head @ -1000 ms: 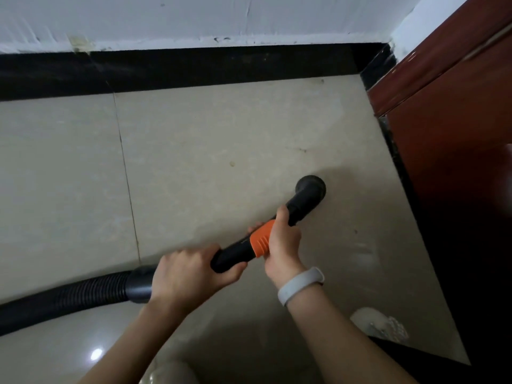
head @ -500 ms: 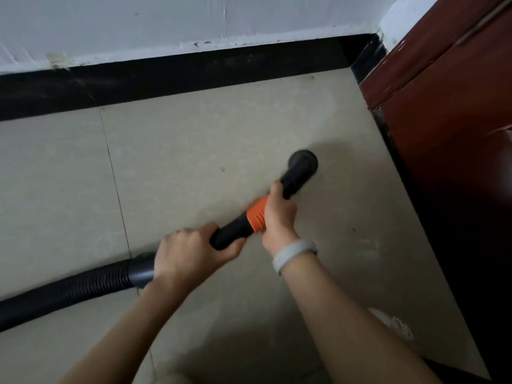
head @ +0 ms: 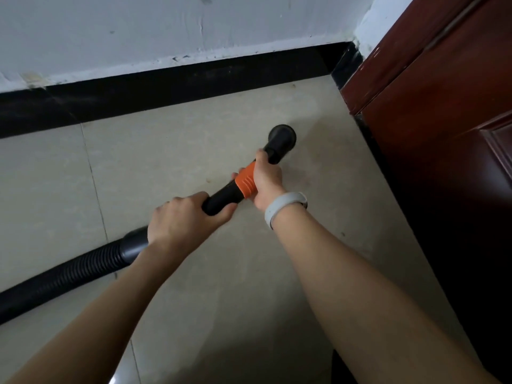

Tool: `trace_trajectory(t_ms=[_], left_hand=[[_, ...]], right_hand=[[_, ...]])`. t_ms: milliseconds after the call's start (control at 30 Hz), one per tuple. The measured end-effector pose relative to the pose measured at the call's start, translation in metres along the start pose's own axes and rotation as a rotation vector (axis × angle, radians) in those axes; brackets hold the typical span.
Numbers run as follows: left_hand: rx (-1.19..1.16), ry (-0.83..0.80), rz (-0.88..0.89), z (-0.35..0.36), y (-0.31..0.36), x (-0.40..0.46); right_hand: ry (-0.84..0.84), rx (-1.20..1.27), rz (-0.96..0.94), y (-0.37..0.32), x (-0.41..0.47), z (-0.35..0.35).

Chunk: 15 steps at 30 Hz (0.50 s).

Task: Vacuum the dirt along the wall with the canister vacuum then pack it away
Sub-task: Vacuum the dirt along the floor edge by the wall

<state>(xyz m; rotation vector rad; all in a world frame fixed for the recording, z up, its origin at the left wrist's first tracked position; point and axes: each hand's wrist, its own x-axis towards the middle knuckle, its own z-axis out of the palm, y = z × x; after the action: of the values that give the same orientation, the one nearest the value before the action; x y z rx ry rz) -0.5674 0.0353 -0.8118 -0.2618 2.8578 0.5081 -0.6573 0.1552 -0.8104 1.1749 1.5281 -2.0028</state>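
A black vacuum wand (head: 221,199) with an orange collar (head: 245,180) points toward the corner of the room. Its round black nozzle (head: 282,138) sits on the beige tile floor (head: 171,156), a short way from the black baseboard (head: 166,90). My left hand (head: 182,220) grips the wand near the ribbed black hose (head: 63,275), which runs off to the lower left. My right hand (head: 266,178) grips the wand at the orange collar, just behind the nozzle. The canister itself is out of view.
A white wall (head: 194,26) rises above the baseboard. A dark red wooden door (head: 443,106) closes off the right side, meeting the wall at the corner. A few small specks lie on the tiles near the door.
The nozzle has slid forward across the tile toward the baseboard and corner, with both hands keeping their grip. The view has tilted up, showing more wall.
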Motion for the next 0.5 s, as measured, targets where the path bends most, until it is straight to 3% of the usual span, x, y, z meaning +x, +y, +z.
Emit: trace_trajectory(t_ms=[167, 333, 500], left_hand=[[0.093, -0.169, 0.195, 0.022, 0.015, -0.041], [0.166, -0.344, 0.481, 0.035, 0.009, -0.077], [0.184, -0.373, 0.487, 0.022, -0.017, -0.080]], right_hand=[[0.249, 0.086, 0.013, 0.036, -0.030, -0.071], [0.367, 0.285, 0.131, 0.074, -0.077, -0.117], [0.375, 0.318, 0.148, 0.092, -0.092, -0.100]])
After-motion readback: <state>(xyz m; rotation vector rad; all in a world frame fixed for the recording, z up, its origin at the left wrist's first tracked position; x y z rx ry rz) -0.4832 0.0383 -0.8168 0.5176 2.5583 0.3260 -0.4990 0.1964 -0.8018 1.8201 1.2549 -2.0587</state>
